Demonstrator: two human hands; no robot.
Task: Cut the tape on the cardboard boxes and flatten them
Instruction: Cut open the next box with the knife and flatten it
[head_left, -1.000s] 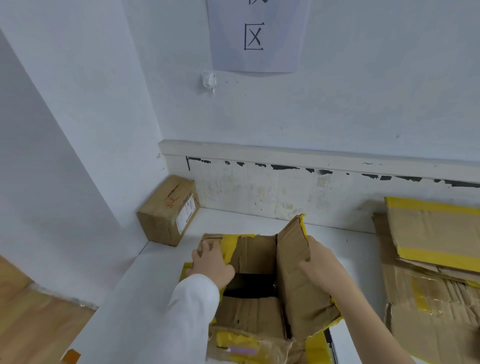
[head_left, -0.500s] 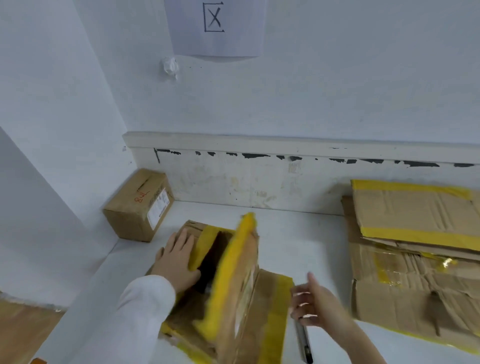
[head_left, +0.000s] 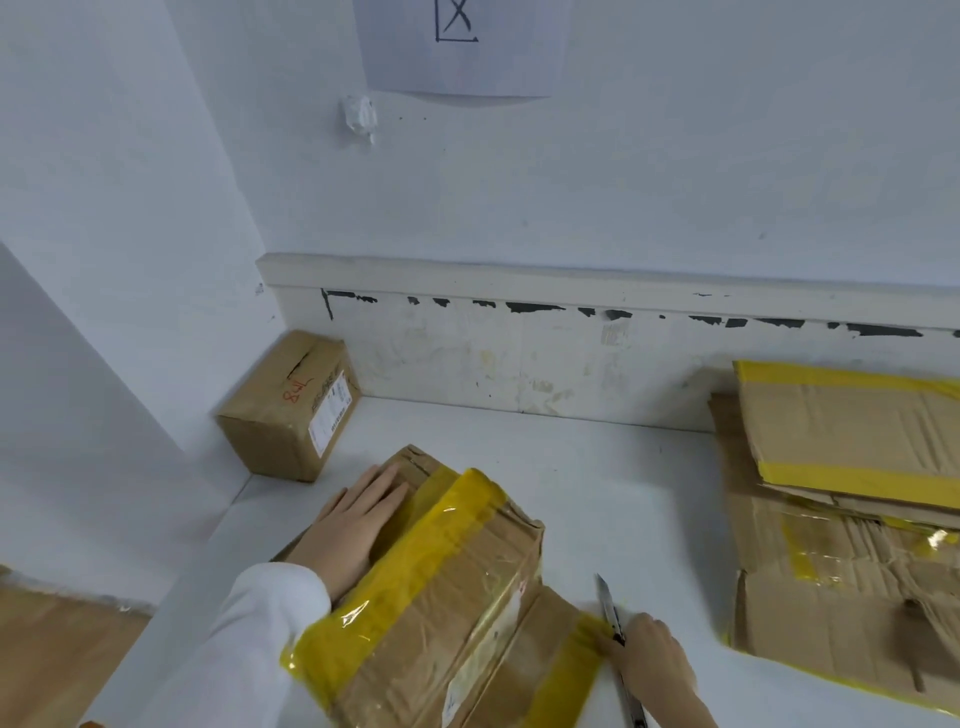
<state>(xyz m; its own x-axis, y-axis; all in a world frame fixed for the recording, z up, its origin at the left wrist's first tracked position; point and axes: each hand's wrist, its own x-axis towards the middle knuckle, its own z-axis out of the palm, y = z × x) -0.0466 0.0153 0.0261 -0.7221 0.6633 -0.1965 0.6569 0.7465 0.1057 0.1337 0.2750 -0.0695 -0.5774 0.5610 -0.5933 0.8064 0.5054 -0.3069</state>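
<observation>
- A small sealed box (head_left: 291, 405) sits in the upper left of the frame, tucked into the corner where the side wall meets the back wall; it has red writing on top and a white label on its side.
- A stack of flattened cardboard (head_left: 852, 525) with yellow tape bands fills the right of the frame, its far edge against the back wall.
- A paper sign (head_left: 462, 47) hangs on the wall at top centre, with a clear hook (head_left: 358, 118) just below its left corner.
- The box (head_left: 441, 597) being worked on lies at lower centre on the white surface (head_left: 597, 493), partly collapsed, wrapped with wide yellow tape (head_left: 415, 561) and clear film. What is inside it cannot be seen.
- The left hand (head_left: 358, 525), in a white sleeve, presses flat on the box's left upper face with fingers straight.
- The right hand (head_left: 652, 657), at lower right, grips a knife (head_left: 610, 613) whose blade points away toward the back wall; it lies just beside the box's taped right flap.
- The hands are apart, one on each side of the box.
- Bare surface runs between the box and the stack, and from the box to the back wall.
- The surface's left edge drops to a wooden floor (head_left: 57, 654) at lower left.
</observation>
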